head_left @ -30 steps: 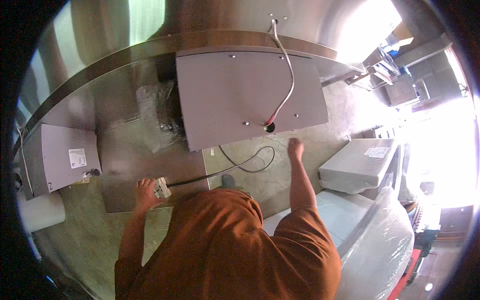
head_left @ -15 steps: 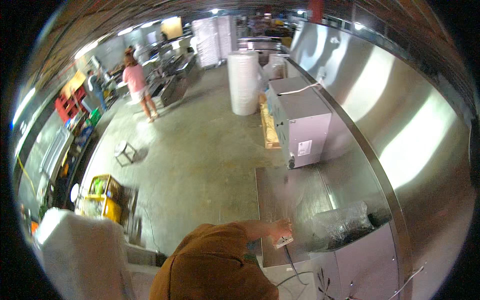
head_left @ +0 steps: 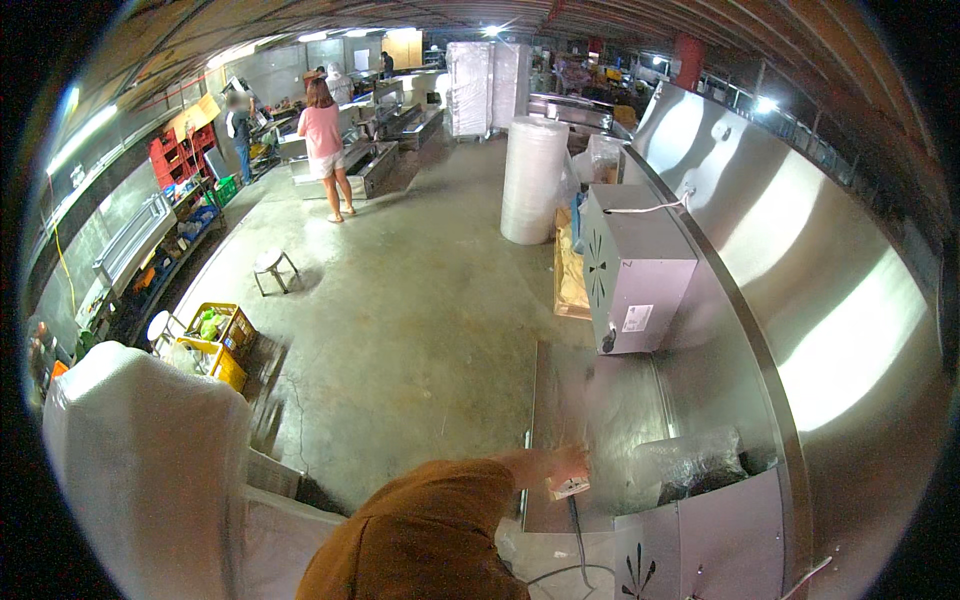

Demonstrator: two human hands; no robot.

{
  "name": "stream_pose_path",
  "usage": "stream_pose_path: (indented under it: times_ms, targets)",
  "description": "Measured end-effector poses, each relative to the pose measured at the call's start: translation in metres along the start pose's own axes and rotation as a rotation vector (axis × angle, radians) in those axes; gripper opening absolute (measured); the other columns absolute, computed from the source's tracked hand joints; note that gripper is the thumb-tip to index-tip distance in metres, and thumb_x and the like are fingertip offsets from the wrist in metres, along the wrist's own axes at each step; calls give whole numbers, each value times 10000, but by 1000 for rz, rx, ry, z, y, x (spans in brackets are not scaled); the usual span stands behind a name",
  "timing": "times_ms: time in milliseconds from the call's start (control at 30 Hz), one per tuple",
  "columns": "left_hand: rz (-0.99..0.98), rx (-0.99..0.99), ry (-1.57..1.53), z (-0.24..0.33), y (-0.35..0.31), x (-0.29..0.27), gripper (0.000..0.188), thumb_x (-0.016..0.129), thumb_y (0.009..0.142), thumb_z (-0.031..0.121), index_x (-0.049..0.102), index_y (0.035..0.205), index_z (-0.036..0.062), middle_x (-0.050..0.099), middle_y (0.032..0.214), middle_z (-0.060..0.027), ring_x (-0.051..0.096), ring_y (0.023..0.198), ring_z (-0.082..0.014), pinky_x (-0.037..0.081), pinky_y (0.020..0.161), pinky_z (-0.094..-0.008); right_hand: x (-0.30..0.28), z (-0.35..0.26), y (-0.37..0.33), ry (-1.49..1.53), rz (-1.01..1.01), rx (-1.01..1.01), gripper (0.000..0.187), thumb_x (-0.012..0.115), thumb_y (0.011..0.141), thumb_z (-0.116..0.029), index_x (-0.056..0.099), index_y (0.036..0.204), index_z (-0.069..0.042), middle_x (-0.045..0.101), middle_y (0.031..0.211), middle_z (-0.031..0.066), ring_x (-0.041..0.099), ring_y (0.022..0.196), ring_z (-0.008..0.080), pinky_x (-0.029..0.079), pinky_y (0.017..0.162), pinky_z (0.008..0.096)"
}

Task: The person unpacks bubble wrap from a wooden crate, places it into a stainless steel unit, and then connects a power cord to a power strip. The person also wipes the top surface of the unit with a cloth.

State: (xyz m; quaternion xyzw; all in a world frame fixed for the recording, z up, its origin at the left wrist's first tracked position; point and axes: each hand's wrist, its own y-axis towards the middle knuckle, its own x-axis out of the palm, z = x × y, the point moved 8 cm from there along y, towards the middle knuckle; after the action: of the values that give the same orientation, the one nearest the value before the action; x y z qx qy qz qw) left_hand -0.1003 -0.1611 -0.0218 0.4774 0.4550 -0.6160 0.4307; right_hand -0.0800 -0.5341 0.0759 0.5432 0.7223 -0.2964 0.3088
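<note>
Looking down from the head camera, the view took in a wide workshop with a bare grey concrete floor (head_left: 400,330) and a long curved stainless-steel counter (head_left: 800,300) sweeping from 1 o'clock to 5 o'clock. At 6 o'clock a person in an orange-brown shirt (head_left: 430,540) reached one hand (head_left: 570,465) towards 5 o'clock; which hand it was could not be told. It rested on a small white and orange socket box (head_left: 568,487) lying on the steel surface, with a dark cable (head_left: 578,530) trailing from it. The blurred fingers looked curled over the box, though how tightly could not be told.

A grey metal box (head_left: 635,270) with a white rectangular label stood at 2 o'clock, a tall white wrapped roll (head_left: 532,180) at 12 o'clock, and yellow crates (head_left: 215,340) at 9 o'clock. A clear plastic bag (head_left: 690,465) lay at 4 o'clock. A person in pink (head_left: 325,145) stood at 11 o'clock.

Compared with half a second earlier, the scene sat almost unchanged, the hand remaining on the box.
</note>
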Motion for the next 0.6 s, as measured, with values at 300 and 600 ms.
stream_pose_path:
  times_ms: [300, 600]
  targets:
    - [34, -50, 15, 2, 3, 8, 622, 850, 365, 362, 666, 934, 195, 680, 982, -68, 583, 1095, -331, 415, 958, -513, 5, -18, -8, 18, -49, -74, 295, 498, 969, -217, 612, 1173, -37, 627, 1153, 190, 583, 1079, 354, 454, 922, 464]
    - [175, -109, -95, 0, -12, 10, 666, 859, 361, 384, 648, 943, 139, 669, 980, -90, 576, 1077, -337, 416, 915, -523, 5, -42, -15, 33, -64, -91, 290, 497, 967, -231, 621, 1165, -57, 629, 1143, 179, 583, 1067, 354, 453, 911, 470]
